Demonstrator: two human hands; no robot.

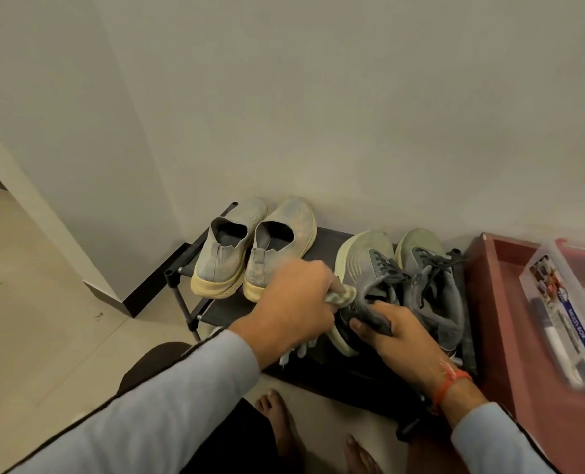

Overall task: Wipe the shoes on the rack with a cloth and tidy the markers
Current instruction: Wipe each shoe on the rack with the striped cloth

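Note:
A low black shoe rack [215, 311] stands against the wall. On its left sit two pale slip-on shoes [250, 246]. On its right are two grey laced sneakers: the left one [362, 265] and the right one [431, 278]. My left hand [294, 302] grips a crumpled pale cloth [443, 297] and presses it against the side of the left sneaker. My right hand [390, 331] holds that sneaker at its heel collar, fingers curled over the edge. Markers [557, 343] lie in a clear plastic box [537, 265] at the right.
The clear box rests on a reddish-brown tray or table [496, 268] right of the rack. A white wall runs behind, with a corner pillar at the left. My bare feet [277, 419] stand on the tiled floor in front of the rack.

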